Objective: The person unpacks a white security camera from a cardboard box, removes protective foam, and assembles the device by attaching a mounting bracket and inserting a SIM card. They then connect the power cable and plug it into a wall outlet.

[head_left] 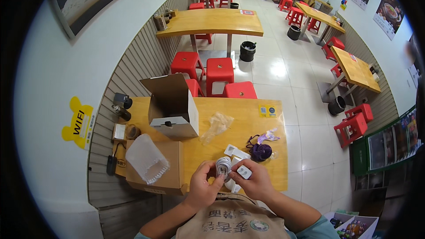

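Head view: both hands at 6 o'clock, close together over table (248, 119) edge.
Left hand (204, 185): pinching white cable coil (223, 166).
Right hand (253, 180): gripping white plug (244, 172).
Open box (173, 108): 11 o'clock.

White coiled cable (223, 166) & plug (244, 172), purple cord (261, 151), yellow-wood table (239, 119), red stools (220, 71).

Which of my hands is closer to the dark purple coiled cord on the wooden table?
Right. The right hand, holding a small white adapter, sits just below the purple cord; the left hand is farther left, holding a white coiled cable.
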A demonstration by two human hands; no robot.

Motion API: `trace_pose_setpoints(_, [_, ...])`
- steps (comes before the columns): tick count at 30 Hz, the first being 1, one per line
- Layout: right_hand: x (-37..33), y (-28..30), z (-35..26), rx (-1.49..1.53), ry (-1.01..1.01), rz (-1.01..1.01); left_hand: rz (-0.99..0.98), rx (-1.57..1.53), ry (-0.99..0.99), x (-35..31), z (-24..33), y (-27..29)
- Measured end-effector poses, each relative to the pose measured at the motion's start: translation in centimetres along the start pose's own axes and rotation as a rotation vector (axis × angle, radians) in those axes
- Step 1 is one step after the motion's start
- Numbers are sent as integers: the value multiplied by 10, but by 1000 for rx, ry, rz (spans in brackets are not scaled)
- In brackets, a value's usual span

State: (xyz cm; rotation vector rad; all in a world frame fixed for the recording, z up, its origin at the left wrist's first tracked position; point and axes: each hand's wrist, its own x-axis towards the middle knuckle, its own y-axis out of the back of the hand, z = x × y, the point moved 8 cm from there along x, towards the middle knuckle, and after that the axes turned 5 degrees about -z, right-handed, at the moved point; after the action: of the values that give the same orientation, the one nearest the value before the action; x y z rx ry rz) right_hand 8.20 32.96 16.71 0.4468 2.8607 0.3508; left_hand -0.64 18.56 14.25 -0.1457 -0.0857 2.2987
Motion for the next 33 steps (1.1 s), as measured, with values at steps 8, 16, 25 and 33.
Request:
trace_pose_setpoints(8, [-5,2,-34,-525,502,-29,-123,-12,188,1,2,-2])
trace_pose_setpoints(16, [15,1,-3,256,122,-223,-82,-69,141,-1,12,4])
trace_pose_setpoints(25, [-3,-2,-62,-507,831,-19,-144,-62,156,1,2,11])
trace_pose_setpoints(33, [5,7,-37,-108,344,-18,-142,-399,370,0,-3,13])
